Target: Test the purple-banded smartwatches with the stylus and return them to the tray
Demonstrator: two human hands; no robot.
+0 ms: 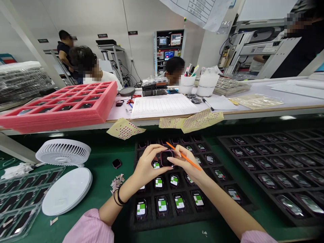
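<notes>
Left hand (pixel 149 165) curled, thumb and fingers gripping a smartwatch body (pixel 166 158) by its edges; right hand (pixel 183 160) half-closed, pinching an orange stick (pixel 184 157), fingertips at the watch's right edge; watch held face up over a black foam tray (pixel 172 221); dark screen, magenta rim; long axis runs roughly toward the tray's far edge; stick lies diagonally, tip pointing far-left.

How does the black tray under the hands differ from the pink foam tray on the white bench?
The black tray lies on the green mat, the pink foam tray on the white bench beyond it. The black tray holds watches with green-and-white screens; the pink foam tray holds dark items. Both are grids of compartments.
</notes>
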